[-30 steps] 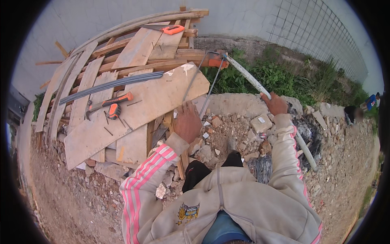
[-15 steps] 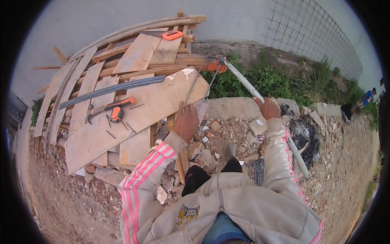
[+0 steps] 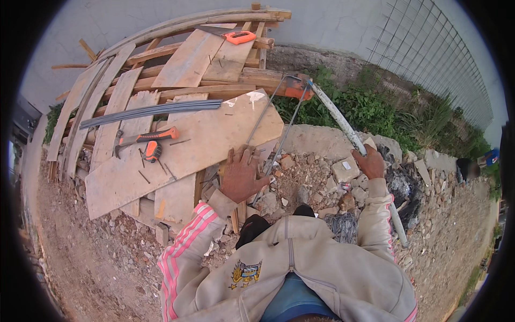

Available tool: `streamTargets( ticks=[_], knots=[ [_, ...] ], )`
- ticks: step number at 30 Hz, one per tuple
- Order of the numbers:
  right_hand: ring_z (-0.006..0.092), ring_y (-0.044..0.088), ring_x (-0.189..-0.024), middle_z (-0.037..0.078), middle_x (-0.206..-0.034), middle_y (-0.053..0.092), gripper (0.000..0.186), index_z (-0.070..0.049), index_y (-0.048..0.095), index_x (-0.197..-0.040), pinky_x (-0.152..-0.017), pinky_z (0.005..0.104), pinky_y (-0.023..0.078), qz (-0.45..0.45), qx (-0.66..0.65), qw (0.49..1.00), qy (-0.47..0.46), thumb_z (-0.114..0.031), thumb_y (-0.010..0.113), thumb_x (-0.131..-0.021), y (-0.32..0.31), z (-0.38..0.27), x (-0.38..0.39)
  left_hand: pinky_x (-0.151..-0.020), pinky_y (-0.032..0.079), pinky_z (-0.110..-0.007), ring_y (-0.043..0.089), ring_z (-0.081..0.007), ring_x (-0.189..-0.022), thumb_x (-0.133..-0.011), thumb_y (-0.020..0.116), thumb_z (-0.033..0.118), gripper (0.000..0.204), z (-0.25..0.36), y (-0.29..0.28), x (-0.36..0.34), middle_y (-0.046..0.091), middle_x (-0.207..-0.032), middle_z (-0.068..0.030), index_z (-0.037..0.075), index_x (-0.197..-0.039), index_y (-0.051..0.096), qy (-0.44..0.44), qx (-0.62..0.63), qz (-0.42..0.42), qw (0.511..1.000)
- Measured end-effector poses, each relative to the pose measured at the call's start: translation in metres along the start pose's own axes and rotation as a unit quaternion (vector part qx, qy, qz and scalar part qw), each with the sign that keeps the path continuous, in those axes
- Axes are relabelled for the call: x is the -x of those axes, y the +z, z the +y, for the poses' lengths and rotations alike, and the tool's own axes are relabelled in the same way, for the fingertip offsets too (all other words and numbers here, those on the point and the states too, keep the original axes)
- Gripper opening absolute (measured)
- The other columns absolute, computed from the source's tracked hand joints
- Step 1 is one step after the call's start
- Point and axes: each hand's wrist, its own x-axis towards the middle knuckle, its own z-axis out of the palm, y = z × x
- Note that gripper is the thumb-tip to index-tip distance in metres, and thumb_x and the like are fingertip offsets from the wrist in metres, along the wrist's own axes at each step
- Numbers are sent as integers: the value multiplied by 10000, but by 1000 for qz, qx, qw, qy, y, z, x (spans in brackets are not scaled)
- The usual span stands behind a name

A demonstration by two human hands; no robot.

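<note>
My right hand (image 3: pixel 370 162) is wrapped round a long white pipe (image 3: pixel 337 116), which slants from the far end of a timber beam down past my right forearm. The pipe's far end meets a thin bent steel rod (image 3: pixel 294 119) at an orange-brown block (image 3: pixel 298 89) on the beam. Two legs of the rod run back toward me. Beside them, my left hand (image 3: pixel 240 174) lies palm down with fingers and thumb spread, over the near edge of a wide plywood board (image 3: pixel 198 145). Its fingertips are close to one rod leg; whether they touch is unclear.
On the boards lie a claw hammer (image 3: pixel 145 137), a tape measure (image 3: pixel 153 151), loose nails, straight steel rods (image 3: pixel 150 111) and a handsaw (image 3: pixel 236 36). Rubble and a coil of wire (image 3: pixel 341 226) lie nearby. Wire mesh (image 3: pixel 429 51) leans against the wall. Another person is at far right.
My left hand has loosened from the rod and spread its fingers, shifting slightly nearer to me. My right hand keeps its grip on the pipe. The view has shifted a little.
</note>
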Motion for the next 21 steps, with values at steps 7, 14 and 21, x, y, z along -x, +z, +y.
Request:
streamTargets(
  ticks=[7,14,21],
  knots=[
    [256,633,-665,154,-746,657,307,-4,680,-964,-670,395,517,-87,-331,938,-58,-254,771,-811,56,-26,24,-1138,375,-531,480,-371,-1325,-824,750,205,408,-45,21,-15,546,-1361,-160,44,-1177,622,29,3,55,998],
    [89,601,-765,34,-839,677,326,31,672,-1124,-695,301,512,-110,-515,831,-179,-153,782,-879,51,-122,42,-1076,446,-456,554,-308,-1251,-852,717,111,224,1,-45,-64,628,-1200,-90,78,-1057,634,134,41,162,977],
    [63,586,-745,-18,-851,618,325,-8,663,-1191,-653,256,490,7,-561,785,-263,-121,771,-906,-68,-142,-28,-844,504,-458,623,-351,-1010,-911,675,103,193,49,-98,-151,644,-1044,-123,49,-1094,644,114,180,278,937]
  ],
)
